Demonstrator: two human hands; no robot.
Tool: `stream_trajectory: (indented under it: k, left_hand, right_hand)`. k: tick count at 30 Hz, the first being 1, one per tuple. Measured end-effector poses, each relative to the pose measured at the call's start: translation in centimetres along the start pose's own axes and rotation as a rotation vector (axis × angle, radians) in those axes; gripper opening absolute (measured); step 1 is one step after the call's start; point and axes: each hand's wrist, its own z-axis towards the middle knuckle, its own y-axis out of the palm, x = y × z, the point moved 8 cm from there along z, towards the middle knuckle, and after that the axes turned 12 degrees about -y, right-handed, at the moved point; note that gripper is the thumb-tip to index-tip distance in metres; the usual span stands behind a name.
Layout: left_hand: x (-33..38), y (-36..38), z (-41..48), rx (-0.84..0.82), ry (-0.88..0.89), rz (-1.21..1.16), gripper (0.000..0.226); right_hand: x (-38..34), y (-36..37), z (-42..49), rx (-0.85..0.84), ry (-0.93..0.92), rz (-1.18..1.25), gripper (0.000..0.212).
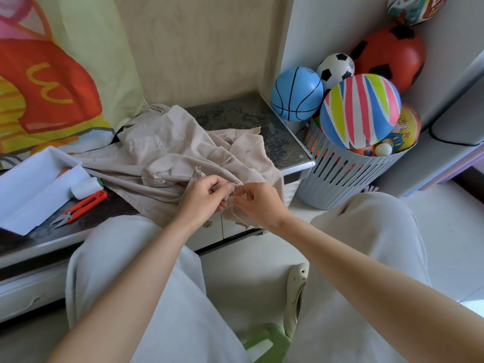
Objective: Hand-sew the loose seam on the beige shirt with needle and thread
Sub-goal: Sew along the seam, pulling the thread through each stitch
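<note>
A low cabinet [235, 113] with a dark glass top and white fronts stands against a pale wood-grain wall panel [204, 43]. Left of the cabinet hangs a bright cartoon-print curtain [52, 74]. Right of it, a grey slotted basket [348, 174] of balls [360, 111] sits on the white floor [445, 231]. Soft daylight falls evenly.

Tbl [235, 113] w/ shirt [170, 158], snips [81, 208], box [28, 189]
</note>
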Motion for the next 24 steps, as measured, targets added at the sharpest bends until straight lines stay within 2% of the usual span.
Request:
stream_trajectory:
  k: [5, 8, 10, 15, 17, 24]
  left_hand:
    - [-0.1, -0.3, 0.1, -0.007, 0.012, 0.008, 0.024]
    - [-0.8, -0.5, 0.6, 0.003, -0.045, -0.091, 0.026]
    - [-1.1, -0.7, 0.9, 0.021, -0.059, -0.114, 0.024]
    - [-0.5, -1.0, 1.1, 0.079, 0.006, -0.015, 0.018]
    - [-0.4, -1.2, 1.1, 0.096, 0.021, -0.001, 0.017]
    - [-0.1, -1.6, 0.7, 0.118, 0.043, -0.032, 0.018]
  right_hand:
    - [-0.6, -0.5, -0.2, 0.042, -0.027, 0.021, 0.016]
    - [-1.0, -0.8, -1.0, 0.043, -0.072, 0.031, 0.028]
    - [-1.4, -0.6, -1.8, 0.019, -0.133, 0.024, 0.029]
    - [-2.2, 1.6, -4.0, -0.15, -0.252, -0.116, 0.015]
    - [-2.2, 2.8, -4.7, -0.224, -0.28, -0.185, 0.016]
    - [-0.1, 5.5, -6.3, -0.514, -0.22, -0.363, 0.022]
